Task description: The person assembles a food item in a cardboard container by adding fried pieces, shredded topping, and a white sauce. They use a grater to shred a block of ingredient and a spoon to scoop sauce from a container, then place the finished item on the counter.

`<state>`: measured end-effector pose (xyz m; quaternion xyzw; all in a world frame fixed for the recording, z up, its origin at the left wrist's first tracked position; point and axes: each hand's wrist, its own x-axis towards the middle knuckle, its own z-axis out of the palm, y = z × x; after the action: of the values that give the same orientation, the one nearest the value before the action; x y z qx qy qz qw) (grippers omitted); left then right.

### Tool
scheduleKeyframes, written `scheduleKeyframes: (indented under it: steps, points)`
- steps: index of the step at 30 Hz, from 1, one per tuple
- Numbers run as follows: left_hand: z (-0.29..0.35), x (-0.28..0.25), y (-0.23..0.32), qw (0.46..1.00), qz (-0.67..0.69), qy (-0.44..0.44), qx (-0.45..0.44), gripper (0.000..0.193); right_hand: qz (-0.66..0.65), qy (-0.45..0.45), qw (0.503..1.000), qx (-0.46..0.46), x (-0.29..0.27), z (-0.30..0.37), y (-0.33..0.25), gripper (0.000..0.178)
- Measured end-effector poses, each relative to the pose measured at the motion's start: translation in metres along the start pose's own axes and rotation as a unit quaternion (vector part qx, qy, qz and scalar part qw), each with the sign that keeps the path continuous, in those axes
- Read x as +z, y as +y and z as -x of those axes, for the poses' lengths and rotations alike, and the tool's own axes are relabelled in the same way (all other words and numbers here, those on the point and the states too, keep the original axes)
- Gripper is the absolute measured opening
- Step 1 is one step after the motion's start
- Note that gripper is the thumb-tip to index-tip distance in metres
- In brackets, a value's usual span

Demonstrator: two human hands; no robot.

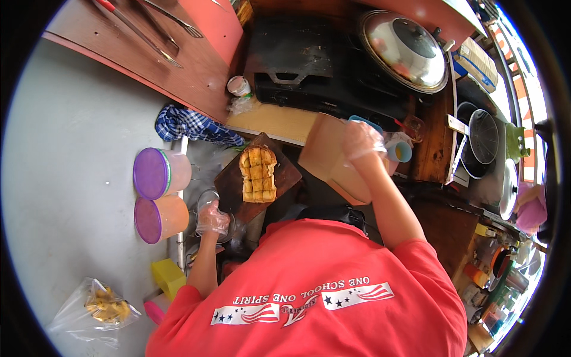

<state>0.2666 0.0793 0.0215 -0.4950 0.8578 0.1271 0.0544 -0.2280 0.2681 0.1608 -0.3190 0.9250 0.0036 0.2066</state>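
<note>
A slice of toast [259, 174], browned and cut into several squares, lies on a dark wooden board [287, 172] in front of me. My left hand [213, 218], in a clear plastic glove, is closed left of the board, beside a round clear or metal rim; what it holds is hidden. My right hand [363, 141], gloved too, has its fingers curled by a blue container [367, 123]; I cannot make out anything in them. Beside that hand an open brown cardboard box [324, 149] stands tilted, right of the toast.
Two purple-lidded tubs [156, 172] stand on the left, near a checked blue cloth [190, 125]. A black stove [291, 59] and a lidded pan [405, 50] are at the back. A light blue cup [401, 151] and a wire strainer [483, 137] are to the right; a plastic bag [98, 306] lies lower left.
</note>
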Motion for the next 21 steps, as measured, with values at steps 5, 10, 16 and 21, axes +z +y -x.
scheduleKeyframes:
  steps: [5,10,16,21]
  points:
    - [-0.006,-0.006,-0.009,0.998,-0.047,-0.014,-0.036,0.064,-0.1,0.002,0.995,-0.001,0.071,-0.08,-0.059,0.027]
    - [-0.054,0.015,0.033,0.994,-0.032,-0.101,-0.036,0.05,0.186,0.016,0.939,-0.288,0.153,-0.135,-0.045,0.028]
    - [-0.11,0.03,0.086,0.993,-0.039,-0.058,0.097,0.032,0.276,-0.052,0.921,-0.271,0.168,-0.15,-0.037,0.029]
    - [-0.127,0.033,0.095,0.993,-0.011,-0.051,0.107,0.029,0.293,-0.07,0.912,-0.278,0.159,-0.145,-0.037,0.028]
